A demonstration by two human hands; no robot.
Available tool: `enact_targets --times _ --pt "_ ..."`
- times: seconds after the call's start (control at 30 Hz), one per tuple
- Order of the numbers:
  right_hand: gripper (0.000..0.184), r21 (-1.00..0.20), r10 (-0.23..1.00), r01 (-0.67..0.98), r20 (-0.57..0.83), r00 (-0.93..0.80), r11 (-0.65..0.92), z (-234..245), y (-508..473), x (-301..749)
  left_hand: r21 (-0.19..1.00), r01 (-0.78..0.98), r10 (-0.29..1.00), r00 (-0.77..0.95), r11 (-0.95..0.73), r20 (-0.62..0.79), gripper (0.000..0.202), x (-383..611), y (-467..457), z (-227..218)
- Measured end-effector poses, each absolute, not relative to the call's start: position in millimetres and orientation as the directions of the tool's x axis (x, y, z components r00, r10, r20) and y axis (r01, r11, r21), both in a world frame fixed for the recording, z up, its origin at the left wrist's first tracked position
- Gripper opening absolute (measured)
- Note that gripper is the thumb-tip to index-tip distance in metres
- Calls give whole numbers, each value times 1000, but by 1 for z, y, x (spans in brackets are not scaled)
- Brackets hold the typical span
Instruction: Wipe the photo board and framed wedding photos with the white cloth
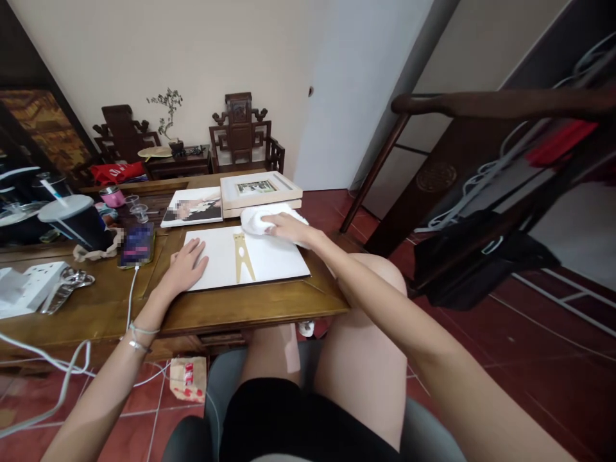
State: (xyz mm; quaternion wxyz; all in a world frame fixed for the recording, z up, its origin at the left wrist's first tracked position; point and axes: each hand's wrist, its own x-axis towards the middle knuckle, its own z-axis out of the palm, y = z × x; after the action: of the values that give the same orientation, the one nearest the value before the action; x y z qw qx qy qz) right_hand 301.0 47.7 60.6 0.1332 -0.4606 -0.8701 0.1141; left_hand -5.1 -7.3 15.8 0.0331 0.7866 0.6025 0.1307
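Observation:
A white board (269, 260) with a gold stand piece (242, 256) on it lies on the wooden table (250, 305) in front of me. My left hand (185, 266) rests flat on the board's left edge, fingers stretched out. My right hand (285, 228) presses on a white cloth (257, 218) at the board's far right corner, fingers curled over it. Just behind stands a light wooden picture frame (260, 189), and a printed picture (192, 206) lies to its left.
A phone (137, 244) on a white cable lies left of the board. A dark cup with lid and straw (77, 221), small glasses, a pink cup and a white power strip (31, 285) crowd the left. Dark chairs stand at the wall; a stair railing (481, 106) is on the right.

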Motion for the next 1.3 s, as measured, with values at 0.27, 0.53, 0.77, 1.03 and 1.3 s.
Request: enact_targets --times 0.27,0.53,0.77,1.03,1.3 --pt "27 -159 673 655 143 -725 739 37 -59 319 216 937 954 240 -276 178 52 -5 -5 11" --pt "22 -323 738 693 25 -674 644 98 -66 320 193 945 958 237 -266 158 53 -2 -9 14" --pt "47 -241 847 816 53 -530 526 76 12 267 217 939 959 240 -269 151 52 -3 -9 16" --pt "39 -125 672 661 158 -723 740 34 -53 273 259 915 939 252 -310 234 48 -4 -5 11" --pt "33 -271 658 619 77 -749 737 81 -79 277 343 862 902 253 -374 349 46 -6 -5 6"
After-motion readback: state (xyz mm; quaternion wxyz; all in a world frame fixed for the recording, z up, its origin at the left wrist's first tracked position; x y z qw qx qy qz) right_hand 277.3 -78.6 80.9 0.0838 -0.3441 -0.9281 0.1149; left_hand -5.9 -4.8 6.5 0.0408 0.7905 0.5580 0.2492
